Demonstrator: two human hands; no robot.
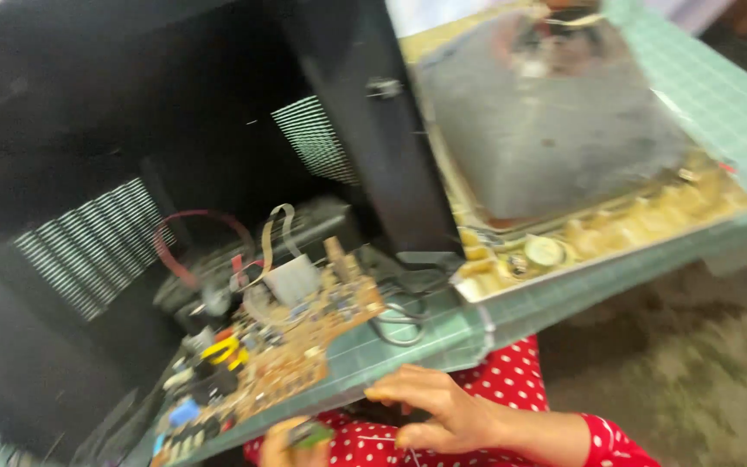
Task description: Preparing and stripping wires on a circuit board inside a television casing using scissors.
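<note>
Fingers (391, 391) of right hand (443, 413) spread and lightly curled, tips at near edge of green gridded cutting mat (443, 333) covering desk; nothing pinched. Left hand (283, 439) mostly out of frame at bottom edge; small dark-green component (311, 432) seemingly pinched at its fingertips, grip blurred, cannot tell for certain. Red polka-dot fabric (512, 380) directly beneath both hands.

Just beyond fingers: tan rectangular printed circuit board (291, 346), populated with yellow coil, blue parts and metal heat sink, lying half out of open black plastic television rear casing (88, 173). Inside casing: looped red wire (175, 238), flat ribbon cable, dark inner chassis; vented slots along walls.

Further right: grey funnel-shaped picture tube (555, 130), face down in yellowed front frame (598, 229) on mat.

Judged progress: casing separated from front, board slid out and exposed, wiring apparently attached; board-level work seemingly under way, reassembly outstanding.
</note>
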